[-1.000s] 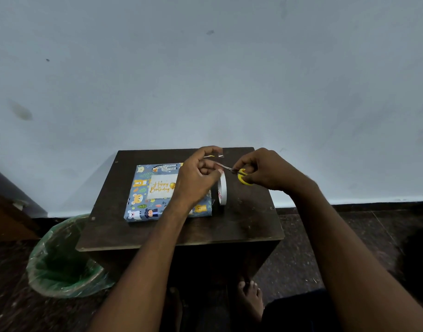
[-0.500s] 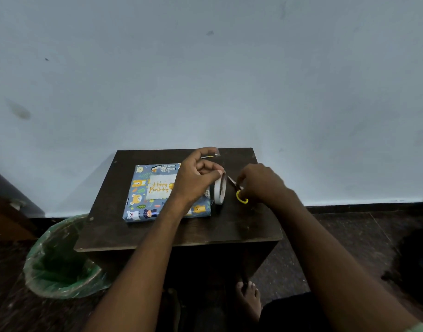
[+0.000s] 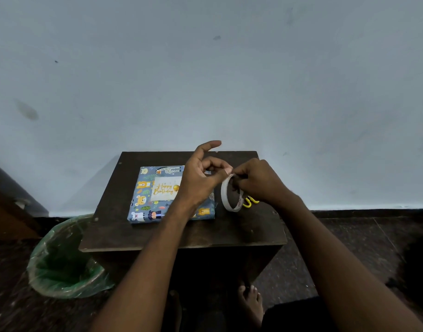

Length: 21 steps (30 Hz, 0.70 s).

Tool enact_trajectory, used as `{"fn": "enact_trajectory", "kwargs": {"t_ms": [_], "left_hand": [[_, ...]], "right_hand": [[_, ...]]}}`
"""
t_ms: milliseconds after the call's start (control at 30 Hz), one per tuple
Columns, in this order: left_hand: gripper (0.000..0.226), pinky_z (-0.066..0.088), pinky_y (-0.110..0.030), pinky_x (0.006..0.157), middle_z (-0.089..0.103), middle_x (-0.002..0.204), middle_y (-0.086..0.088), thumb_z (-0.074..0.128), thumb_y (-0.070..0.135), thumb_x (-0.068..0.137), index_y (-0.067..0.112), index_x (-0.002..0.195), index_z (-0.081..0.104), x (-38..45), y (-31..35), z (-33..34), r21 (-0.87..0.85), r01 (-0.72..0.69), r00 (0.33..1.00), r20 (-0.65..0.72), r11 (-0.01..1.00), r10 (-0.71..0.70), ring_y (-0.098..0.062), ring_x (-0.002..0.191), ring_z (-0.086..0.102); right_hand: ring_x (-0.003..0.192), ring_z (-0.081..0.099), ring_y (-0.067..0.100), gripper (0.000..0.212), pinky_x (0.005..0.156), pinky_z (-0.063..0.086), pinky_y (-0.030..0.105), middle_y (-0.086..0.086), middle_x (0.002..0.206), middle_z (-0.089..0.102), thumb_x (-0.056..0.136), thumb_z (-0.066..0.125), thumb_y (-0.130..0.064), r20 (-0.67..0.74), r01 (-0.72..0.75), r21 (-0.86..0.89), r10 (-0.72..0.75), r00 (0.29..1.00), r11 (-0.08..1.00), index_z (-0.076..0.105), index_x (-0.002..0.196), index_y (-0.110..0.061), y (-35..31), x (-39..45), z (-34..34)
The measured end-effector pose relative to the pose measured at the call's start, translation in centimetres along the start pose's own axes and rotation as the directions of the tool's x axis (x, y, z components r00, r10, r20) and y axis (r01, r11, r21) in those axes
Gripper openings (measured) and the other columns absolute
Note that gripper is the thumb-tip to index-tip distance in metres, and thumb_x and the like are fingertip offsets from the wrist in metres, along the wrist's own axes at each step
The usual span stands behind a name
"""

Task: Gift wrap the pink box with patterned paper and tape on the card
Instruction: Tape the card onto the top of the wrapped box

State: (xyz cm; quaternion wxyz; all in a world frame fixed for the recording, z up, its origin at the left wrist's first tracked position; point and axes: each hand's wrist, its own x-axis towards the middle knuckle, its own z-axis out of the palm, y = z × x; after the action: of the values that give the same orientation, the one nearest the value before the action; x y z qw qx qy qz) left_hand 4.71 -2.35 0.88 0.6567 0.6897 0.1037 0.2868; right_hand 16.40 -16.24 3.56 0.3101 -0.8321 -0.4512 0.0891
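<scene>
A small dark wooden table [image 3: 188, 236] stands against a pale blue-grey wall [image 3: 205, 80] that carries a few dark smudges. On the floor to its left sits a bin lined with a green plastic bag [image 3: 61, 267] (its contents cannot be made out). A bare foot [image 3: 251, 300] rests on the dark speckled floor [image 3: 349, 248] beneath the table.

The right hand [image 3: 258, 183] hides most of the yellow scissors [image 3: 250, 202]; the left hand [image 3: 200, 178] covers the card's [image 3: 163, 190] right edge.
</scene>
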Motion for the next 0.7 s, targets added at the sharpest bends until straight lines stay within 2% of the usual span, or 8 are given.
{"fn": "enact_trajectory", "kwargs": {"t_ms": [200, 300, 367, 467, 600, 700], "left_hand": [[0.064, 0.056, -0.027, 0.086, 0.08, 0.097, -0.01, 0.08, -0.003, 0.09, 0.019, 0.145, 0.054, 0.0, -0.3, 0.5, -0.085, 0.034, 0.998, -0.051, 0.996, -0.039, -0.011, 0.082, 0.069], [0.065, 0.057, -0.028, 0.09, 0.08, 0.1, -0.011, 0.08, -0.002, 0.091, 0.019, 0.146, 0.054, -0.2, -0.3, 0.5, -0.072, 0.034, 0.998, -0.044, 0.997, -0.037, -0.015, 0.086, 0.071], [0.064, 0.058, -0.028, 0.091, 0.08, 0.1, -0.011, 0.079, -0.001, 0.092, 0.02, 0.147, 0.054, -0.2, -0.3, 0.5, -0.063, 0.036, 0.998, -0.044, 0.997, -0.039, -0.016, 0.089, 0.073], [0.062, 0.059, -0.032, 0.091, 0.08, 0.1, -0.009, 0.079, 0.0, 0.092, 0.021, 0.145, 0.055, -0.3, 0.0, 0.6, -0.071, 0.046, 0.996, -0.067, 0.996, -0.051, -0.018, 0.091, 0.075], [0.057, 0.06, -0.03, 0.09, 0.081, 0.098, -0.012, 0.079, 0.0, 0.091, 0.018, 0.14, 0.056, -0.2, 0.3, 1.0, -0.134, 0.112, 0.978, -0.163, 0.985, -0.133, -0.015, 0.1, 0.077], [0.059, 0.057, -0.027, 0.083, 0.081, 0.099, -0.012, 0.078, 0.0, 0.091, 0.017, 0.142, 0.053, 0.1, 0.4, 1.1, -0.202, 0.19, 0.953, -0.196, 0.961, -0.23, -0.011, 0.095, 0.076]], "right_hand": [[0.054, 0.058, 0.003, 0.02, 0.053, 0.034, 0.012, -0.008, 0.054, 0.064, 0.083, 0.068, -0.007, -0.033, -0.021, -0.023, 0.021, 0.999, 1.0, 0.078, 0.067, -0.014, -0.2, 0.1, 0.1], [0.058, 0.061, 0.017, 0.017, 0.056, 0.039, 0.026, 0.002, 0.06, 0.069, 0.081, 0.066, -0.007, -0.034, -0.029, -0.053, 0.027, 0.999, 0.998, 0.077, 0.069, -0.01, 0.1, 0.2, 0.2], [0.06, 0.06, 0.021, 0.016, 0.056, 0.037, 0.028, 0.004, 0.06, 0.068, 0.081, 0.066, -0.007, -0.033, -0.031, -0.066, 0.029, 0.999, 0.997, 0.075, 0.068, -0.008, 0.2, 0.2, 0.1], [0.059, 0.059, 0.02, 0.018, 0.055, 0.034, 0.026, 0.002, 0.057, 0.066, 0.083, 0.066, -0.008, -0.041, -0.027, -0.061, 0.025, 0.999, 0.998, 0.075, 0.067, -0.011, 0.0, 0.1, 0.0], [0.059, 0.051, 0.021, 0.018, 0.055, 0.034, 0.03, 0.003, 0.058, 0.061, 0.081, 0.062, -0.007, -0.137, 0.01, -0.099, -0.024, 0.99, 0.995, 0.073, 0.068, -0.015, -0.4, 0.1, 0.2], [0.061, 0.052, 0.025, 0.017, 0.056, 0.035, 0.032, 0.005, 0.06, 0.063, 0.083, 0.062, -0.009, -0.199, 0.04, -0.163, -0.073, 0.977, 0.986, 0.073, 0.072, -0.014, -0.5, 0.2, 0.3]]}}
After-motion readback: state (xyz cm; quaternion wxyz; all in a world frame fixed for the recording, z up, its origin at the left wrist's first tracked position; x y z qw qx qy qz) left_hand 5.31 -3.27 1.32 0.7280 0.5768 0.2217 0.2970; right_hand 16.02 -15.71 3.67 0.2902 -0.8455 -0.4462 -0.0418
